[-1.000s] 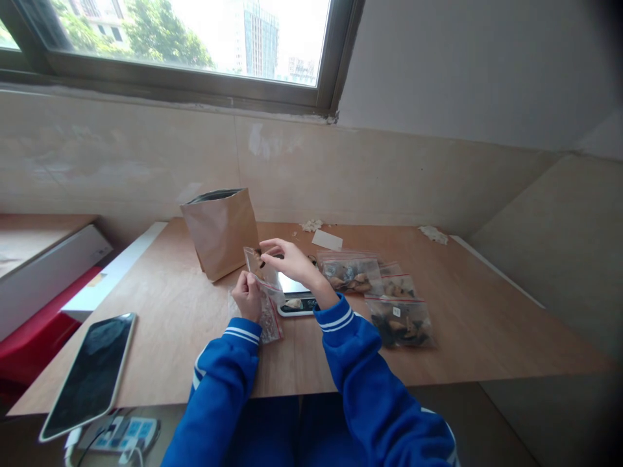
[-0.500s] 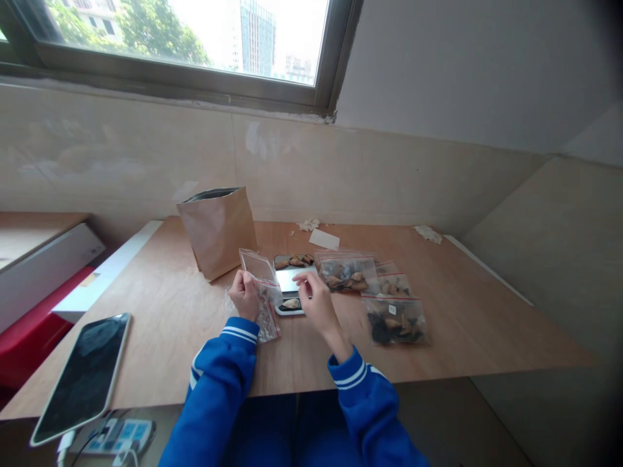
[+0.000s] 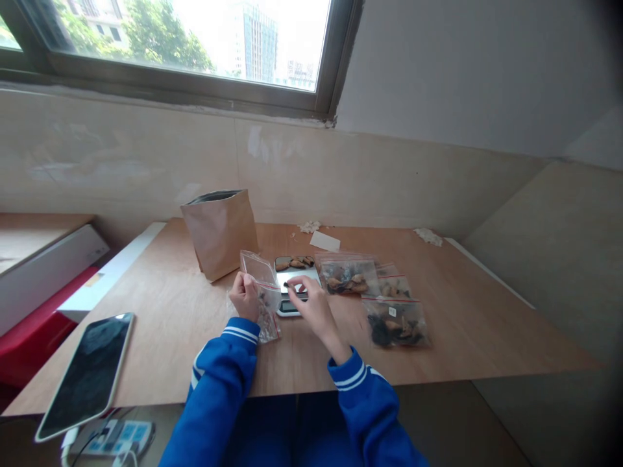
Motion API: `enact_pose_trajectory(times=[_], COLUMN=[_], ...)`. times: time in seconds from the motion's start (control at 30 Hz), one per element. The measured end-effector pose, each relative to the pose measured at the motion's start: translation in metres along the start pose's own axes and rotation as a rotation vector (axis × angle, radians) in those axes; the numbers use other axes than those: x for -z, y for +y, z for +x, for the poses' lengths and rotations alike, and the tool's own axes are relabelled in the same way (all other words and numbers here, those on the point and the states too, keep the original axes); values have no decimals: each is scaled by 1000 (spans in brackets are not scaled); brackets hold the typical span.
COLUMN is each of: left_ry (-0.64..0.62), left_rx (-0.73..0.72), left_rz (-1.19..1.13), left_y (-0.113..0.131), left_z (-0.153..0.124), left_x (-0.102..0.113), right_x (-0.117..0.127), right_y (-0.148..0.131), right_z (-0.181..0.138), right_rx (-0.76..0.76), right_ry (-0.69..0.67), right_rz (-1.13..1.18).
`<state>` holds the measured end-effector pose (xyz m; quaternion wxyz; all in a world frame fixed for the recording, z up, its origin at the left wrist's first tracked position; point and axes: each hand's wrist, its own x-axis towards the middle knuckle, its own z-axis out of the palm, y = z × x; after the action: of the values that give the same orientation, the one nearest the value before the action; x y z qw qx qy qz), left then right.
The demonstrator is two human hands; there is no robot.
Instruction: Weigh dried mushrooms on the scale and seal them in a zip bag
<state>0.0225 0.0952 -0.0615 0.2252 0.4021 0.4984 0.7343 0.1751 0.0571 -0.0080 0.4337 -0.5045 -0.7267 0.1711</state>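
My left hand (image 3: 244, 297) is closed round the edge of a clear zip bag (image 3: 257, 267), holding it up with its red seal line showing. More clear plastic bags (image 3: 268, 329) lie beneath that hand. Over a small digital scale (image 3: 283, 279), my right hand (image 3: 311, 306) pinches a small dark piece (image 3: 287, 284) between thumb and finger, just right of the held bag. What this piece is, I cannot make out. Brown dried pieces (image 3: 294, 262) lie at the far end of the scale, and its display is at the near end, partly behind my right hand.
Right of the scale lie filled zip bags (image 3: 348, 279) of brown and dark dried pieces, including a front bag (image 3: 396, 323). A brown paper bag (image 3: 221, 233) stands open behind left. A white card (image 3: 325, 241) lies behind; a tablet (image 3: 87, 373) rests at the left edge.
My right hand has shifted slightly left and turned, and the dark piece now shows at its fingertips. My left hand keeps its hold on the zip bag.
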Motion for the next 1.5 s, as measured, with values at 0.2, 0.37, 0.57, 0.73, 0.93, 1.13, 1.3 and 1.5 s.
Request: enact_pose_trajectory(times=[0.2, 0.37, 0.57, 0.73, 0.93, 1.13, 1.3, 1.5], left_ry=[-5, 3, -9, -4, 14, 1, -14, -66], left_rx=[-103, -134, -132, -94, -68, -62, -44, -156], left_rz=[77, 75, 72, 50, 37, 19, 22, 173], left_y=[-2, -1, -2, -1, -2, -3, -4, -4], left_z=[0, 1, -1, -2, -2, -3, -4, -4], left_x=[3, 3, 3, 2, 0, 1, 0, 5], right_x=[5, -10, -37, -47, -52, -46, -26, 11], right_y=[-44, 8, 72, 87, 100, 97, 50, -38], right_z=[58, 73, 69, 71, 72, 70, 78, 92], right_rx=[-12, 42, 146, 160, 166, 91, -20, 102], right_ry=[51, 53, -231, -198, -150, -119, -48, -626], right_rz=[206, -93, -428, -474, -401, -202, -15, -78])
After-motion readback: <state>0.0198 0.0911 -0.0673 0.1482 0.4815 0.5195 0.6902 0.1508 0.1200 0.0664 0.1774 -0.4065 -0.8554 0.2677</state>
